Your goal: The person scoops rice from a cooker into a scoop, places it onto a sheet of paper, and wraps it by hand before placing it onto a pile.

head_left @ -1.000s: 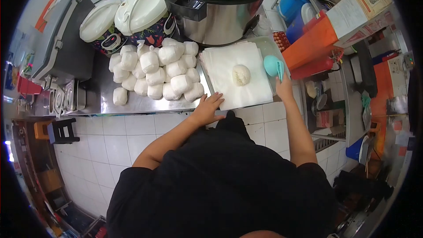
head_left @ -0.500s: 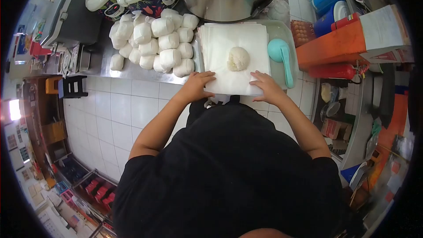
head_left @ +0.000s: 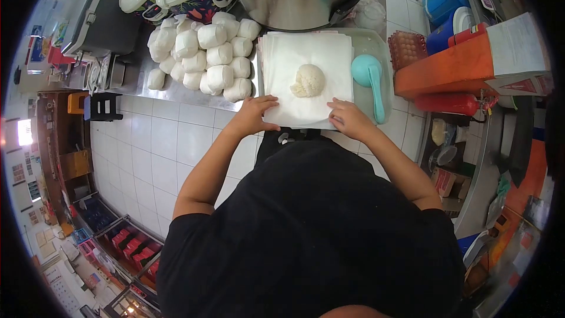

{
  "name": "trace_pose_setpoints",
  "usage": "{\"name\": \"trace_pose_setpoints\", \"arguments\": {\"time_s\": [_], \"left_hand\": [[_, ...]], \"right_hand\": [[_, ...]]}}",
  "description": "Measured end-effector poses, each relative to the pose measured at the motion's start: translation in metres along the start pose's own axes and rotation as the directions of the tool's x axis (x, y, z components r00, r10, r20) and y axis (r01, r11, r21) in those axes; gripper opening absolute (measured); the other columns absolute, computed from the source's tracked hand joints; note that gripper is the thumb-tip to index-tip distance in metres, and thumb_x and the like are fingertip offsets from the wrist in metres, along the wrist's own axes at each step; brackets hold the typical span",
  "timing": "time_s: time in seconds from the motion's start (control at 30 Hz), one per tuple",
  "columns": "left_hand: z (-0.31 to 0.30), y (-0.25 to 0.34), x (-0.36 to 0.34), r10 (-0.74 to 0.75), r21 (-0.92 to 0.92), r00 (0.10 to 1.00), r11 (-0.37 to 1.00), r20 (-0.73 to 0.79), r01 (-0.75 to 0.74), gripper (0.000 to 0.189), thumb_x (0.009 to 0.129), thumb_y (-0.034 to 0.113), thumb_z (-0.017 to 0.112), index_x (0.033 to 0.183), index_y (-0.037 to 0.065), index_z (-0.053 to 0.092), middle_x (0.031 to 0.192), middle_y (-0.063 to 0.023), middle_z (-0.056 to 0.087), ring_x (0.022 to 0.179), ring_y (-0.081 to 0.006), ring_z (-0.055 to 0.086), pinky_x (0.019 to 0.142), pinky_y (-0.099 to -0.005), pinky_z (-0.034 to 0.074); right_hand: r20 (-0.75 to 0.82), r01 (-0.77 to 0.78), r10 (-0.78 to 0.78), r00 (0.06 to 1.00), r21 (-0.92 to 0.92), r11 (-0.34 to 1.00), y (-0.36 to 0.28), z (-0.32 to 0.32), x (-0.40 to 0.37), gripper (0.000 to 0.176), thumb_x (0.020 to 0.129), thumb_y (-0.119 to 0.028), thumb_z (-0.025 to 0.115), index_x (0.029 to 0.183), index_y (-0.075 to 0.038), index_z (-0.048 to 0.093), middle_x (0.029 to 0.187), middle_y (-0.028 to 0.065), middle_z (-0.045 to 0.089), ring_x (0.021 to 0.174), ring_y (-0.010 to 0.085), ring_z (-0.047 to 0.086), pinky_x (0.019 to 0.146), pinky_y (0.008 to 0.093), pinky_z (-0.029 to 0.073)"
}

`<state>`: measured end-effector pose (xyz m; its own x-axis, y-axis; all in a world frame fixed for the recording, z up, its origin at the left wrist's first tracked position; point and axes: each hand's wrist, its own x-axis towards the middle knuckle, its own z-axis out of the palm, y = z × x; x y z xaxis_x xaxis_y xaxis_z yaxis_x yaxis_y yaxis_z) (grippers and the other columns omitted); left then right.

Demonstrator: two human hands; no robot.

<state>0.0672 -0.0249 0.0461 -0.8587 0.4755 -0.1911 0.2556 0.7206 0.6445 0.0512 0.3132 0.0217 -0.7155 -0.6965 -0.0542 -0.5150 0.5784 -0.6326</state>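
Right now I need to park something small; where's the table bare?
Between the metal pans and lone bundle, and a thin table strip in front of the bundle pile. It's crowded around the paper stack and scoop.

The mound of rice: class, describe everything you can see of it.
The mound of rice is white and looks soft and grainy, like cooked rice. It is rounded, with a rougher, crumbly lump on its near left side. It sits near the middle of the white paper, which supports it. Neither the left hand nor the right hand touches it.
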Motion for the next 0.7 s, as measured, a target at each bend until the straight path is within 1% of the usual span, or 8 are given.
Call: {"name": "trace_pose_setpoints", "arguments": {"time_s": [0.2, 0.27, 0.3, 0.33, 0.4, 0.5, 0.63, 0.7], "left_hand": [[-0.004, 0.015, 0.021, 0.026, 0.103, 0.982, 0.995, -0.185, -0.006, 0.044, 0.072, 0.036, 0.076, 0.105, 0.008, 0.065, 0.107, -0.0121, 0.063, 0.103, -0.0291, 0.058, 0.089, -0.0436, 0.039], [-0.004, 0.003, 0.042, -0.190, -0.339, 0.919, 0.938, -0.346, 0.066, 0.032, 0.078, 0.032, 0.071, 0.097, 0.006, 0.066, 0.096, -0.0140, 0.065, 0.089, -0.0315, 0.062, 0.077, -0.0395, 0.046], [-0.007, 0.006, 0.055, -0.127, -0.305, 0.862, 0.952, -0.491, -0.033, 0.028, 0.085, 0.029, 0.065, 0.088, 0.001, 0.065, 0.085, -0.0184, 0.064, 0.077, -0.0339, 0.061, 0.068, -0.0371, 0.047], [-0.009, 0.004, 0.069, -0.122, -0.300, 0.861, 0.953, -0.494, -0.037, 0.028, 0.085, 0.029, 0.065, 0.088, 0.001, 0.065, 0.085, -0.0184, 0.064, 0.077, -0.0339, 0.061, 0.068, -0.0371, 0.047], [-0.012, 0.000, 0.091, -0.407, -0.295, 0.831, 0.904, -0.380, 0.309, 0.032, 0.086, 0.030, 0.062, 0.084, -0.002, 0.063, 0.077, -0.0217, 0.062, 0.073, -0.0361, 0.060, 0.067, -0.0392, 0.047], [-0.010, -0.007, 0.100, -0.351, -0.173, 0.855, 0.936, -0.382, 0.307, 0.034, 0.085, 0.030, 0.059, 0.077, -0.003, 0.059, 0.073, -0.0248, 0.061, 0.073, -0.0417, 0.060, 0.065, -0.0459, 0.047], [0.000, -0.012, 0.078, -0.341, -0.024, 0.898, 0.937, -0.278, 0.349, 0.031, 0.084, 0.028, 0.058, 0.073, -0.001, 0.058, 0.073, -0.0238, 0.062, 0.075, -0.0423, 0.061, 0.066, -0.0492, 0.048], [0.008, -0.009, 0.067, -0.363, 0.008, 0.911, 0.928, -0.195, 0.371, 0.030, 0.085, 0.028, 0.058, 0.074, 0.000, 0.059, 0.073, -0.0233, 0.062, 0.074, -0.0419, 0.061, 0.066, -0.0489, 0.048]], "right_hand": [[-0.187, -0.321, 0.459, 0.868, 0.493, 0.808, 0.002, -0.026, 0.021, 0.019, 0.092, -0.019, 0.058, 0.091, -0.001, 0.062, 0.085, 0.0098, 0.064, 0.078, 0.0182, 0.060, 0.074, 0.0275, 0.047], [-0.245, -0.290, 0.471, 0.847, 0.529, 0.797, 0.013, -0.034, 0.040, 0.019, 0.092, -0.019, 0.056, 0.093, 0.000, 0.061, 0.084, 0.0141, 0.064, 0.078, 0.0242, 0.061, 0.073, 0.0315, 0.047], [-0.296, -0.260, 0.487, 0.821, 0.566, 0.782, 0.020, -0.036, 0.051, 0.020, 0.091, -0.019, 0.054, 0.096, 0.000, 0.061, 0.083, 0.0183, 0.064, 0.077, 0.0301, 0.062, 0.073, 0.0355, 0.047], [-0.302, -0.255, 0.485, 0.820, 0.566, 0.784, 0.025, -0.037, 0.062, 0.020, 0.091, -0.019, 0.054, 0.096, 0.000, 0.061, 0.083, 0.0183, 0.064, 0.077, 0.0301, 0.062, 0.073, 0.0355, 0.047], [-0.306, -0.368, 0.531, 0.791, 0.455, 0.811, 0.034, -0.033, 0.082, 0.021, 0.093, -0.021, 0.052, 0.095, -0.001, 0.056, 0.080, 0.0220, 0.063, 0.075, 0.0359, 0.062, 0.070, 0.0417, 0.048], [-0.377, -0.400, 0.436, 0.817, 0.173, 0.900, 0.064, 0.005, 0.096, 0.022, 0.094, -0.024, 0.049, 0.092, -0.001, 0.051, 0.078, 0.0243, 0.062, 0.075, 0.0421, 0.060, 0.066, 0.0498, 0.046], [-0.351, -0.464, 0.497, 0.794, 0.179, 0.868, 0.016, -0.009, 0.084, 0.022, 0.094, -0.023, 0.048, 0.090, -0.002, 0.047, 0.076, 0.0257, 0.061, 0.074, 0.0462, 0.058, 0.065, 0.0560, 0.043], [-0.181, -0.552, 0.563, 0.807, 0.110, 0.827, -0.001, -0.010, 0.077, 0.022, 0.092, -0.025, 0.050, 0.091, -0.003, 0.049, 0.079, 0.0240, 0.061, 0.076, 0.0438, 0.059, 0.065, 0.0524, 0.045]]}}
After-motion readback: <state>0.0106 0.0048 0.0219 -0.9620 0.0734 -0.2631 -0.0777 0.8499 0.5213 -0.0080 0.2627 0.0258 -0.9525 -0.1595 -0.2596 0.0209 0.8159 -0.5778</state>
